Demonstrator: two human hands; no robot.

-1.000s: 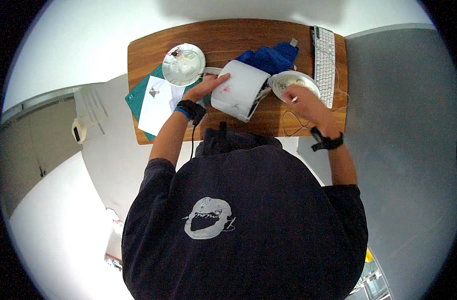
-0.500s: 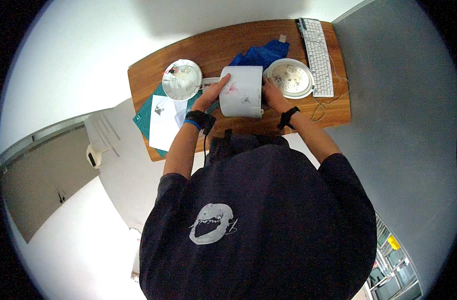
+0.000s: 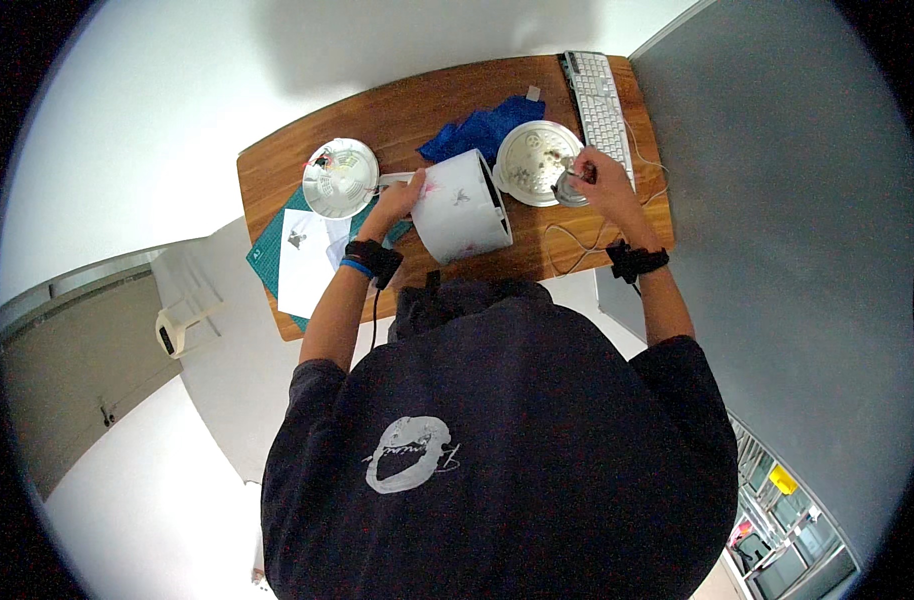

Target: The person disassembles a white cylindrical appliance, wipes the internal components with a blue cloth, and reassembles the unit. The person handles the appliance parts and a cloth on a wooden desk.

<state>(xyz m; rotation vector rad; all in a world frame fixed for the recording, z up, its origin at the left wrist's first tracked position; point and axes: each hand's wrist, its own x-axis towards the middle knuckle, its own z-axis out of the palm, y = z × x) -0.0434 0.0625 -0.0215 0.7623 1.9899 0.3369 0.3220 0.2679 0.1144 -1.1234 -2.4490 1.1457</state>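
Observation:
A white cylindrical housing [image 3: 455,215] with small printed patterns lies tilted on its side in the middle of the table. My left hand [image 3: 402,200] is closed on its left end, by the pale handle-like part. To the right is a round white dish-like part [image 3: 525,170] with dark spots inside. Over its right edge my right hand [image 3: 607,185] is closed on a small shiny grey round piece [image 3: 570,190]; the fingers partly hide it, and its kind cannot be made out. A white round base [image 3: 340,180] with wires inside sits to the left of my left hand.
A blue cloth [image 3: 482,130] lies behind the housing. At the far right is a white keyboard [image 3: 599,105], with a thin cable [image 3: 577,262] curling near the right edge. White paper [image 3: 307,265] lies on a green cutting mat [image 3: 267,255] at the left of the wooden table [image 3: 397,110].
My right hand has left the housing's open end and moved right, now holding a shiny grey piece over the dish-like part. The housing has tilted, still in my left hand. The view has shifted slightly.

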